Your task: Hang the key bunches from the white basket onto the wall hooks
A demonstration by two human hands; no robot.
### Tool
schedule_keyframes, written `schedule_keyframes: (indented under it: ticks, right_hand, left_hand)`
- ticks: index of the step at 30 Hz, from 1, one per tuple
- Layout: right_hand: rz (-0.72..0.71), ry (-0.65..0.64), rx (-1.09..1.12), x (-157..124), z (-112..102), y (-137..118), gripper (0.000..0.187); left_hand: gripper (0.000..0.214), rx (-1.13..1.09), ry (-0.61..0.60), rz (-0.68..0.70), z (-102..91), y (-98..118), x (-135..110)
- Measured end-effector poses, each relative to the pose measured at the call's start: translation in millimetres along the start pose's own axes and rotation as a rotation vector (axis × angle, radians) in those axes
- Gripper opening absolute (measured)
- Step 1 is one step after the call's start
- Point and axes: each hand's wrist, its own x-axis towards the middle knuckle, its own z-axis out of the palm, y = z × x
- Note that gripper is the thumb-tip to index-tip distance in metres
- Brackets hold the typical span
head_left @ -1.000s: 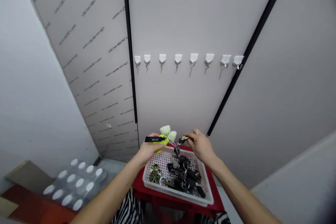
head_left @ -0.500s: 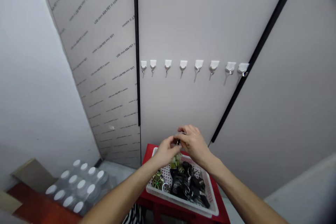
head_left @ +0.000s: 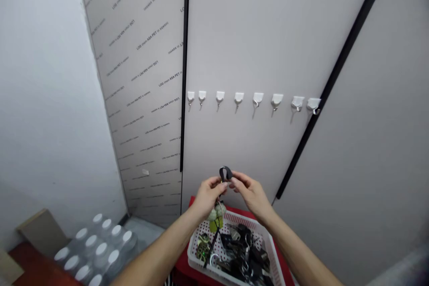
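Note:
A keychain with a black strap loop (head_left: 229, 172) is held up between my two hands, above the basket. My left hand (head_left: 208, 196) pinches it just below the loop, thumb against fingers. On the right side of the loop, the thumb and fingertips of my right hand (head_left: 252, 193) close on the strap. Pale green round charms (head_left: 220, 210) and a yellow-green piece dangle under my left hand, along with a thin black cord. Beneath, a white perforated basket (head_left: 191, 250) holds a heap of black keychains (head_left: 246, 250) and some brass-coloured ones (head_left: 203, 248).
The basket stands on a red stool (head_left: 182, 272). Several white adhesive hooks (head_left: 239, 97) run in a row across the pale cabinet panel ahead. Black vertical strips (head_left: 185, 76) edge that panel. Bottles with white caps (head_left: 101, 249) stand at lower left, near a cardboard piece (head_left: 43, 234).
The black loop now stands up in plain sight between my hands. My right hand has dropped slightly and turned. The hooks and basket sit lower in view as the camera tilted up.

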Motion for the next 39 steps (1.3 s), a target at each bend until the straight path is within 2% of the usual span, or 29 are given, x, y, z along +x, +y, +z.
schedule_keyframes:
  ticks: [6,8,13,17,20,24,28,33,36,39]
  right_hand:
    - [-0.062,-0.036,-0.012,12,17,-9,0.034]
    - [-0.081,-0.011,-0.024,17,22,-10,0.034]
    - [-0.062,0.042,0.099,26,36,-16,0.027]
    - [-0.029,0.026,0.143,32,47,-27,0.024]
    - [-0.051,0.053,0.147,42,56,-37,0.022]
    - [-0.137,0.133,0.142,70,74,-59,0.020]
    - [-0.235,0.193,0.126,108,93,-86,0.021]
    - [-0.327,0.298,0.086,153,110,-108,0.023]
    - [-0.343,0.358,0.003,172,116,-110,0.024]
    - [-0.327,0.431,-0.138,183,119,-108,0.023]
  left_hand:
    - [0.034,0.107,0.046,0.055,-10.8,10,0]
    - [0.032,0.144,0.052,0.070,-14.1,15,-1]
    - [0.024,0.220,-0.016,0.092,-20.4,21,-5]
    - [0.022,0.174,-0.095,0.080,-27.4,23,-5]
    - [0.022,0.123,-0.088,0.062,-36.1,30,0]
    - [0.030,-0.017,0.012,0.035,-50.7,51,18]
    - [0.027,-0.127,0.073,0.115,-63.1,82,43]
    - [0.020,-0.145,0.159,0.217,-77.5,117,73]
    - [0.018,-0.124,0.211,0.228,-86.4,126,86]
    - [0.015,-0.039,0.243,0.217,-90.6,127,97]
